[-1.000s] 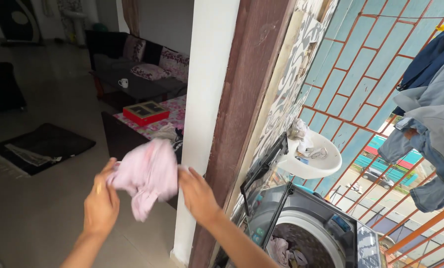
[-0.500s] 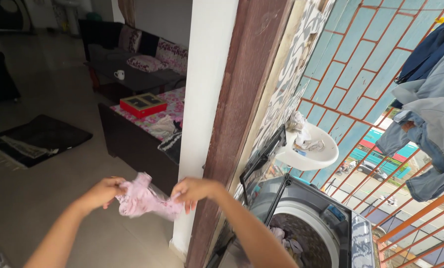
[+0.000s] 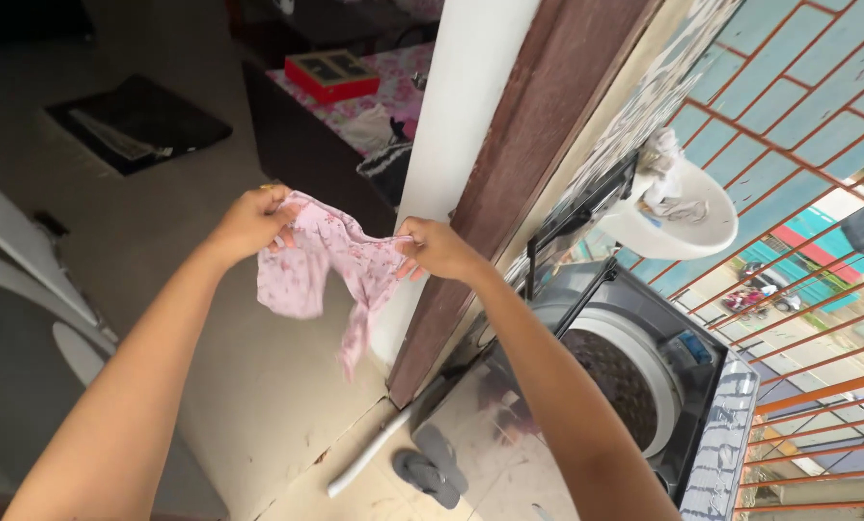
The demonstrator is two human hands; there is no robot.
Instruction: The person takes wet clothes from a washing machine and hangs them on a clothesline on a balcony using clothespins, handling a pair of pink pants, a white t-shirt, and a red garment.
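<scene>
Two hands, left [image 3: 248, 222], right [image 3: 437, 249], soft crumpled pink floral cloth [image 3: 326, 265]

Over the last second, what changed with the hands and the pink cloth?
Both hands dropped from a raised shake, then came back up: the left hand and right hand now stretch the pink cloth out between them, where a second ago it hung bunched. The camera tilted down, bringing grey sandals into view. Unchanged: both hands kept their grip, and the washer lid stays open.

Open floor [image 3: 229, 386] lies below; the white pillar [image 3: 461, 125] and washing machine [image 3: 634, 386] block the right.
</scene>
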